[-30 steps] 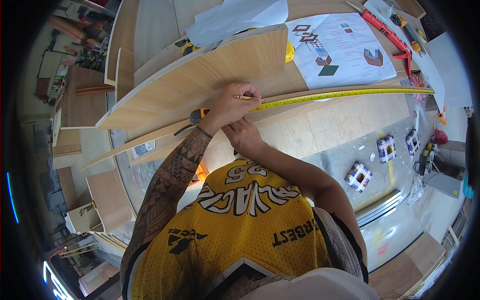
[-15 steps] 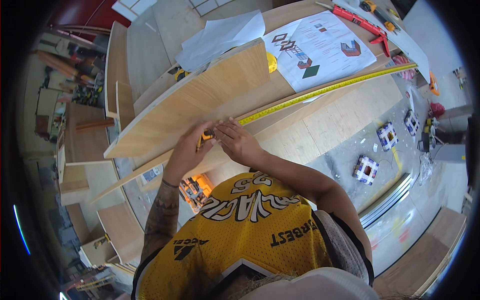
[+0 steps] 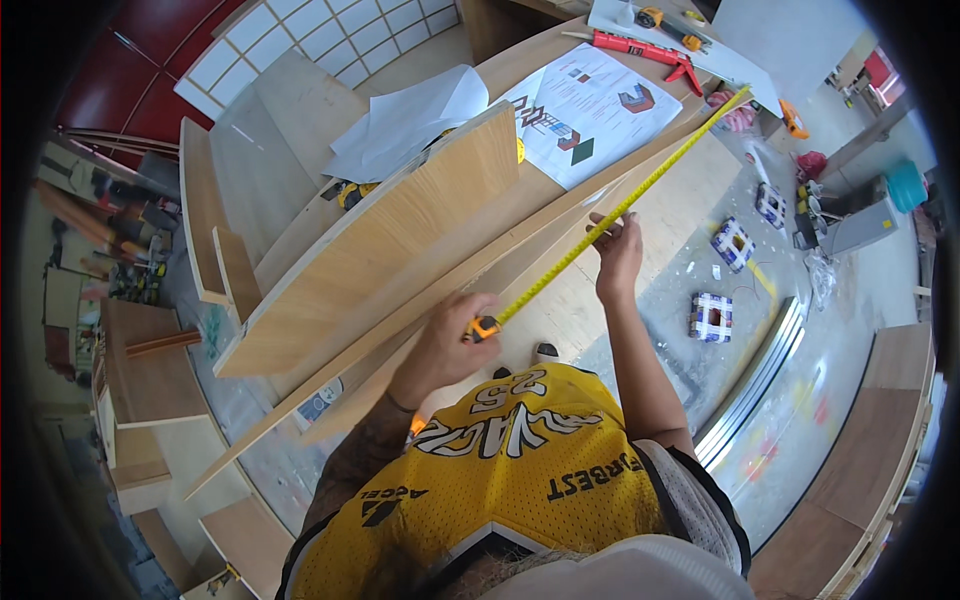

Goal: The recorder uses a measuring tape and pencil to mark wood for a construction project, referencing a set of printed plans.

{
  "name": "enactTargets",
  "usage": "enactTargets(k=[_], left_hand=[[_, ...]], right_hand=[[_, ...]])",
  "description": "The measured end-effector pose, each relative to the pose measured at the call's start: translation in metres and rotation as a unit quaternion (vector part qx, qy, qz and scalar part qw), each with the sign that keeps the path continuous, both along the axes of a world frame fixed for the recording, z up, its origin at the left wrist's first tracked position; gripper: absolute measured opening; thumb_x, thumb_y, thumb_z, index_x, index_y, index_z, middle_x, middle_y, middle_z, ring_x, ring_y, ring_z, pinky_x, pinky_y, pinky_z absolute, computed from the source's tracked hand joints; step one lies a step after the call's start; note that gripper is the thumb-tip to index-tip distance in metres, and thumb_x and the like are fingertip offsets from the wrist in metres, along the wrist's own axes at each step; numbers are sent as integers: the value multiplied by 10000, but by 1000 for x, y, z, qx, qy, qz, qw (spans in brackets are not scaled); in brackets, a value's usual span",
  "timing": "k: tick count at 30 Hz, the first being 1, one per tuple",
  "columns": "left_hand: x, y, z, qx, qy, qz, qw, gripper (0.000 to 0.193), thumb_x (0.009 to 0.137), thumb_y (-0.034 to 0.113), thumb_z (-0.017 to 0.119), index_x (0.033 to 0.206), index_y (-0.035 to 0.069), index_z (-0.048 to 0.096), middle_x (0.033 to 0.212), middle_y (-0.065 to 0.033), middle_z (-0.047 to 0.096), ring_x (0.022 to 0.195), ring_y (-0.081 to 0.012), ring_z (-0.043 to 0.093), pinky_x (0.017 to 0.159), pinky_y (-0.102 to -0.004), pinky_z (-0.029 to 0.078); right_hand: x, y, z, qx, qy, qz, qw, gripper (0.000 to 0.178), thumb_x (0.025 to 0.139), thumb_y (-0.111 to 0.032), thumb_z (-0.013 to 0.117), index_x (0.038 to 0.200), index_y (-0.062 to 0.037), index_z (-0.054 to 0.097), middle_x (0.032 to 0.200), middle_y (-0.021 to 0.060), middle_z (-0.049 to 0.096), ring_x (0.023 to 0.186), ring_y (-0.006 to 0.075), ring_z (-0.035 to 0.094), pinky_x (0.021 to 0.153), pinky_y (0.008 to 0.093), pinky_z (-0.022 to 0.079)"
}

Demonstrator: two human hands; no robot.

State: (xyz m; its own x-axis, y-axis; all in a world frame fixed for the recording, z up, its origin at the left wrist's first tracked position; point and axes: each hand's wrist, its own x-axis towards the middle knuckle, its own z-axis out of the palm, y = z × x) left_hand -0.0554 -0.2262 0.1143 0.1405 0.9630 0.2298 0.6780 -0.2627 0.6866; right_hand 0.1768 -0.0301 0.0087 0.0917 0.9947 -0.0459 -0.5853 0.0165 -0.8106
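Observation:
My left hand (image 3: 447, 343) grips the case of a yellow tape measure (image 3: 487, 326) at the near edge of a long wooden board (image 3: 400, 225). The yellow tape blade (image 3: 640, 190) runs out from the case along the board's edge toward the far right end. My right hand (image 3: 618, 247) rests on the blade about a third of the way along, with its fingers pressing the blade against a lower, thinner panel (image 3: 560, 215). The board lies on a workbench, tilted across the view.
Printed sheets with coloured drawings (image 3: 590, 115) and white papers (image 3: 410, 120) lie on the bench. A red clamp (image 3: 650, 50) lies at the far end. Small blue-and-white boxes (image 3: 712, 316) and metal rails (image 3: 760, 370) sit on the floor. Wooden panels (image 3: 150, 380) are stacked at left.
My right hand has slid away from my left along the tape, toward the right. The tape blade now shows between the two hands. The view has tilted and shifted.

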Motion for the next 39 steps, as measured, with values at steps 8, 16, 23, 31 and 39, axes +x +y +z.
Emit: enactTargets(k=[8, 16, 23, 31, 39], left_hand=[[28, 23, -64, -88, -100, -27, 991, 448, 993, 286, 682, 1323, -12, 624, 1059, -137, 625, 837, -174, 629, 729, -318, 513], [113, 165, -65, -240, -187, -70, 950, 433, 971, 260, 706, 1300, -12, 629, 998, -79, 620, 768, -116, 579, 679, -280, 478], [229, 327, -40, -244, -261, -24, 934, 396, 981, 211, 688, 1308, -1, 621, 876, -15, 614, 708, -64, 535, 636, -244, 442], [277, 416, -15, -259, -256, 38, 931, 314, 998, 195, 658, 1259, 22, 644, 858, 13, 588, 723, -50, 528, 654, -227, 444], [227, 358, 16, -17, -10, 139, 990, 431, 946, 170, 732, 1326, 14, 600, 1080, -104, 585, 930, -193, 610, 835, -331, 520]], right_hand=[[37, 15, 37, 5, -7, -54, 999, 253, 1084, -125, 523, 1317, -28, 509, 1019, 154, 730, 814, 190, 689, 788, 338, 587], [124, 135, 48, 21, -26, 28, 999, 214, 1083, -134, 534, 1271, -31, 546, 1018, 167, 742, 852, 199, 703, 790, 337, 591], [219, 304, 71, 38, -66, 140, 987, 185, 1087, -149, 543, 1222, -32, 587, 1003, 157, 745, 868, 222, 723, 820, 364, 605], [255, 383, 66, 53, -134, 358, 922, 247, 1092, -248, 568, 1181, -29, 640, 1003, 125, 745, 935, 184, 722, 873, 366, 615], [291, 506, 72, 210, -789, -175, 550, 761, 911, -521, 732, 1438, -2, 554, 1309, 255, 672, 1259, 437, 593, 1119, 639, 342]])
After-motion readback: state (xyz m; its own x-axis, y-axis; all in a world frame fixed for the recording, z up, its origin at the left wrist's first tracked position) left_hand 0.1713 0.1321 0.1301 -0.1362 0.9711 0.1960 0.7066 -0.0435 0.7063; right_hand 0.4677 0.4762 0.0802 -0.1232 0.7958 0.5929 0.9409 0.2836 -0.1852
